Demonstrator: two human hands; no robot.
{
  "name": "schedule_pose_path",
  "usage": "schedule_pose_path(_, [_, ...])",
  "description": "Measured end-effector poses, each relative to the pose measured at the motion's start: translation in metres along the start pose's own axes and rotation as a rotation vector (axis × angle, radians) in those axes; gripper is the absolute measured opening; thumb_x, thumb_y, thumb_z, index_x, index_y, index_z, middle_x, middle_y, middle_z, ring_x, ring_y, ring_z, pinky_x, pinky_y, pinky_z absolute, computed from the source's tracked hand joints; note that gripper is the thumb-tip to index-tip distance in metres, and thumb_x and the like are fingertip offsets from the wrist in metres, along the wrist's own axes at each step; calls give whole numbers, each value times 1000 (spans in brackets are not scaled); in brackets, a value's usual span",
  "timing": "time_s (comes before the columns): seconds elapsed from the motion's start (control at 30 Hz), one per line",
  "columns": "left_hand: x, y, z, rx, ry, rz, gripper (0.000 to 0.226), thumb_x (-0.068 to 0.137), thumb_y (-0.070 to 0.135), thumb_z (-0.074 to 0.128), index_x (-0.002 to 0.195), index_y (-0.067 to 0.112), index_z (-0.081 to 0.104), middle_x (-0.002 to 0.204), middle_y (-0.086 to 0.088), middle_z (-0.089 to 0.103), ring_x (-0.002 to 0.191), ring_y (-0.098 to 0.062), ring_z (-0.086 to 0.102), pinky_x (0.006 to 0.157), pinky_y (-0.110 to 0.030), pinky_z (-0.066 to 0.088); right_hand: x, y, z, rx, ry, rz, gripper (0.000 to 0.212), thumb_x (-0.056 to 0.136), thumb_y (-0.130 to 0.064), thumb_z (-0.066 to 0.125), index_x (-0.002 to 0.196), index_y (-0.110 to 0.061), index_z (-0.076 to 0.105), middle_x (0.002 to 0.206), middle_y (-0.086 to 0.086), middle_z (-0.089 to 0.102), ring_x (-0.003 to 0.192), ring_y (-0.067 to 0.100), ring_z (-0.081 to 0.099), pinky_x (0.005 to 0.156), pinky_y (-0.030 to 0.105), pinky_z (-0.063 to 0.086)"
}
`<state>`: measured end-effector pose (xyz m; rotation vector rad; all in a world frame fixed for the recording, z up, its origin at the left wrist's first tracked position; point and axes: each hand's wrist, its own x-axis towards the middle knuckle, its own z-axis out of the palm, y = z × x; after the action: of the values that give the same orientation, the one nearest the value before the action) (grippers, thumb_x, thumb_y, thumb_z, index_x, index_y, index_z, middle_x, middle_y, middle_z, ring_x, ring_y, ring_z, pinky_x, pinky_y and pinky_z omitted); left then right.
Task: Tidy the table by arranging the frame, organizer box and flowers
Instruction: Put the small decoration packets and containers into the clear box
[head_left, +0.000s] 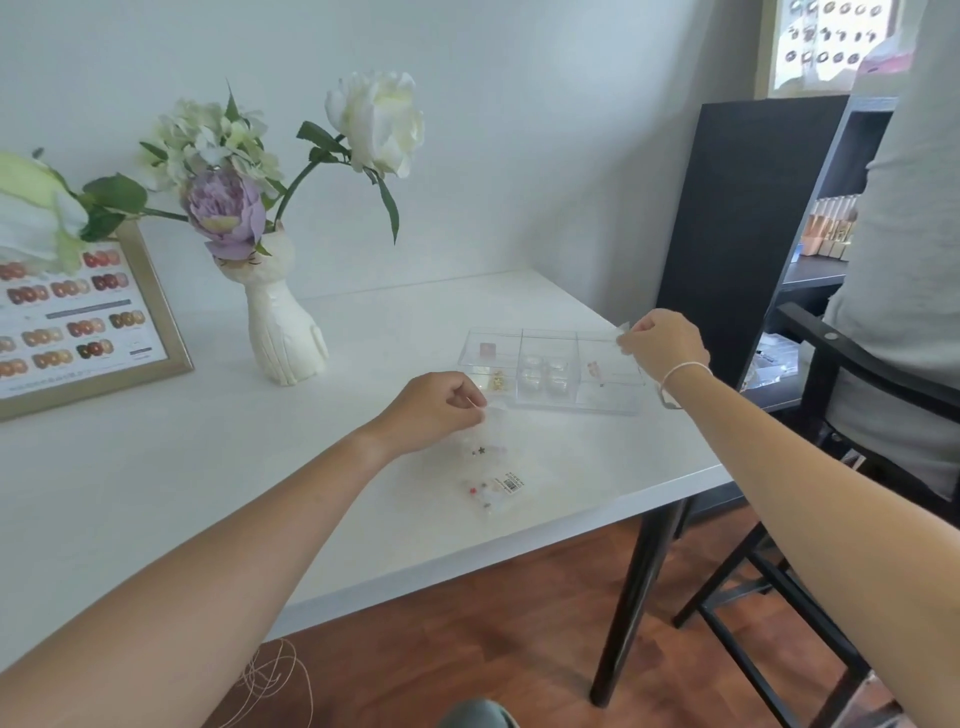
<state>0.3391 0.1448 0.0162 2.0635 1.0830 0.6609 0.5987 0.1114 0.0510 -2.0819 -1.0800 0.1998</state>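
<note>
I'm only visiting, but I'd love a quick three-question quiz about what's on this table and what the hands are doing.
1. True or false: the vase stands between the frame and the organizer box.
2. What does the left hand pinch: A) a flower stem, B) a clear packet, C) the frame?
3. Fill in: the right hand holds a small clear piece above the box's ____ end.

Key: 1 true; 2 B; 3 right.
</note>
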Motion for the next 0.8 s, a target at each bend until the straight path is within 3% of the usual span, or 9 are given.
schedule_pose_path(0.13, [-3,1,-5,-71,27,-5,6,81,21,66,85,22,62,76,8,62,66,-3,55,56,-12,40,-9,-2,3,-198,72,-108,19,83,-22,52,93,-16,67,105,9,65,100,32,53,83,37,37])
schedule_pose_path(0.23, [-4,4,-11,-124,66,8,6,81,23,67,81,26,62,78,8,63,68,-3,56,58,-15,40,-30,-8,2,-98,138,-320,17,83,-25,54,88,-17,68,102,4,64,92,23,55,82,37,43])
schedule_pose_path(0.3, [-4,6,-16,-141,99,21,8,81,24,67,79,28,61,79,6,64,69,-2,57,56,-12,41,-51,-10,5,18,-47,-470,7,80,-24,60,78,-20,66,88,-2,64,73,9,53,71,27,42])
schedule_pose_path(0.37, [-5,6,-21,-154,139,31,9,81,23,68,78,29,61,79,5,64,68,-3,56,52,-7,41,-72,-12,8,16,-355,-562,3,78,-28,66,78,-27,64,83,-8,62,66,2,50,62,16,40])
schedule_pose_path(0.5, [-7,6,-29,-181,183,31,7,81,23,67,79,27,62,79,6,64,69,-4,56,52,-10,42,-91,-10,19,-103,-718,-591,32,72,-46,70,102,-38,61,104,-12,56,84,-1,48,71,10,38])
schedule_pose_path(0.63, [-10,4,-34,-185,185,29,7,82,22,67,81,26,62,80,6,64,72,-6,56,57,-17,42,-94,-7,29,-212,-817,-589,50,68,-50,71,115,-37,57,115,-8,49,97,6,39,87,21,33])
schedule_pose_path(0.8, [-10,2,-37,-194,188,32,8,81,21,68,80,26,63,79,5,64,71,-9,56,59,-19,41,-95,-5,33,-229,-801,-589,44,66,-46,75,102,-30,56,97,-10,46,94,10,39,79,24,31])
